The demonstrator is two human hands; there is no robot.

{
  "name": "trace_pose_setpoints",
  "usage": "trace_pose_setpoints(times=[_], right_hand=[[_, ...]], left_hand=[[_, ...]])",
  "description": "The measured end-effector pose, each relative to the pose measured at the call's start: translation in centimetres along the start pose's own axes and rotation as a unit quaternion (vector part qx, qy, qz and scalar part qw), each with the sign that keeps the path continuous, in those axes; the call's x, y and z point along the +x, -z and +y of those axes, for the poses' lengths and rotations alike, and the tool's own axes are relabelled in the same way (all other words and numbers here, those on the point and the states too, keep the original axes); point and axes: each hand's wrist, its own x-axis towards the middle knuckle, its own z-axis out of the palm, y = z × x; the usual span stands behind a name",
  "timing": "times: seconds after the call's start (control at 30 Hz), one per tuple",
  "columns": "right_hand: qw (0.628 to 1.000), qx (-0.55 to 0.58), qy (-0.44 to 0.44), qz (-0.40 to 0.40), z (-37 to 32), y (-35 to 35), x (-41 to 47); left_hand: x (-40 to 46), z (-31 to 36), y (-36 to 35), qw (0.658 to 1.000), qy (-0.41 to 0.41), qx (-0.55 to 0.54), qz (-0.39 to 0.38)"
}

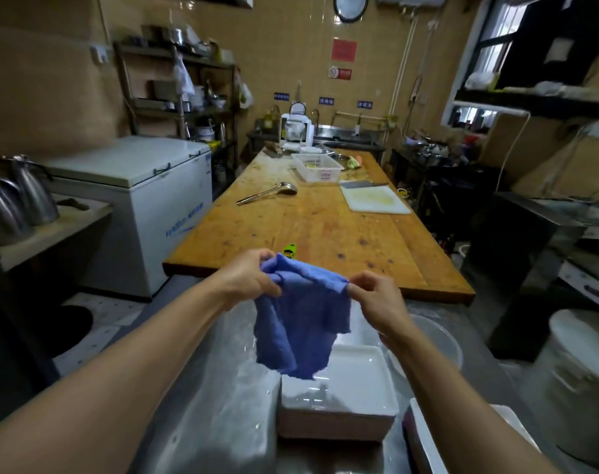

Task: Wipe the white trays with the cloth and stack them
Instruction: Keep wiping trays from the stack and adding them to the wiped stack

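**A:** You've got the blue cloth (301, 323) pinched at its top edge by both hands. Your left hand (248, 280) has a bunched corner caught between thumb and curled fingers, and your right hand (373, 295) nips the opposite corner. Why hold it up like that?

**B:** I'd say you're spreading it, so it hangs open and you can find a flat face to wipe with. It dangles freely, touching nothing below.

**A:** And your arms?

**B:** Both forearms reach forward from the bottom corners, wrists raised, hands apart with the cloth's top edge sagging a little between them.

**A:** Where are the trays?

**B:** A stack of white trays (339, 401) sits right under the cloth on the steel counter (216, 388), which looks wet. The top tray faces up, handy for wiping in place. Another white tray edge (428, 443) shows at the lower right; a clear bowl (434, 343) sits beyond your right wrist.

**A:** Further out?

**B:** The long wooden table (325, 220), with a ladle (267, 192), cutting board (373, 198) and white basket (316, 166).
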Motion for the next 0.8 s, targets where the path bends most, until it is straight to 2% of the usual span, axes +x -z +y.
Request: trace_pose_setpoints(times=[0.03, 0.1, 0.23, 0.37, 0.43, 0.5, 0.53, 0.6, 0.67, 0.73, 0.8], right_hand=[[1.000, 0.005, -0.005, 0.024, -0.1, -0.2, -0.4], [0.998, 0.007, -0.030, 0.046, -0.3, -0.3, -1.5], [0.993, -0.041, -0.107, -0.003, -0.5, -0.6, -3.9], [0.969, 0.066, -0.202, -0.124, -1.1, -0.3, -5.7], [0.961, -0.061, -0.212, -0.170, -1.4, 0.3, -6.0], [0.940, -0.195, -0.214, -0.182, -2.0, 0.5, -6.4], [0.936, -0.214, -0.213, -0.182, -2.2, 0.6, -6.5], [0.950, -0.150, -0.213, -0.173, -2.0, 1.0, -6.6], [0.962, 0.036, -0.227, -0.146, -1.5, 1.6, -6.8], [0.938, 0.220, -0.246, -0.102, -0.8, 2.2, -6.8], [0.907, 0.320, -0.270, -0.046, -0.1, 2.6, -6.6]], left_hand=[[-0.1, -0.7, 0.4, 0.998, 0.012, 0.054, 0.008], [-0.3, -1.9, 1.2, 0.997, 0.055, 0.061, 0.000], [-0.3, -3.1, 1.7, 0.987, 0.126, -0.092, -0.040], [-0.8, -2.8, 1.0, 0.950, 0.138, -0.278, -0.041], [-0.9, -2.6, 0.7, 0.931, 0.128, -0.340, -0.030], [-1.2, -2.1, 0.6, 0.922, 0.112, -0.370, -0.033], [-1.3, -1.8, 0.7, 0.919, 0.104, -0.378, -0.033], [-1.6, -1.2, 0.8, 0.914, 0.087, -0.396, -0.016], [-1.6, -1.1, 0.8, 0.916, 0.073, -0.395, 0.011], [-1.6, -1.2, 0.6, 0.929, 0.071, -0.361, 0.041], [-1.5, -1.6, 0.0, 0.942, 0.078, -0.316, 0.073]])
